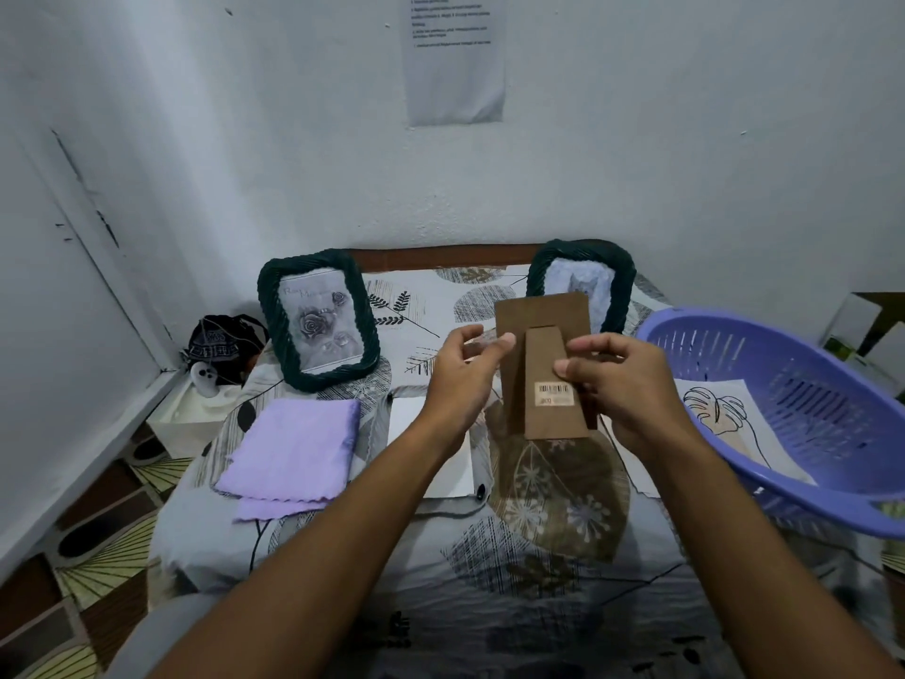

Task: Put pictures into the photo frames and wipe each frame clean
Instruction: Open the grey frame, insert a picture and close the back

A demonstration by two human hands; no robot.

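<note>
Both hands hold a brown cardboard frame backing upright above the bed, its folding stand with a barcode sticker facing me. My left hand pinches its left edge; my right hand grips the stand from the right. A dark green frame with a rose picture leans at the back left. A second green frame stands behind the backing, partly hidden. A folded purple cloth lies at the left. A white sheet lies under my left wrist, and a leaf line-drawing picture lies at the right.
A purple plastic basket sits tilted at the right edge of the bed, over part of the leaf picture. The patterned bedsheet covers the work surface. A dark cap and a white box lie in the left corner by the wall.
</note>
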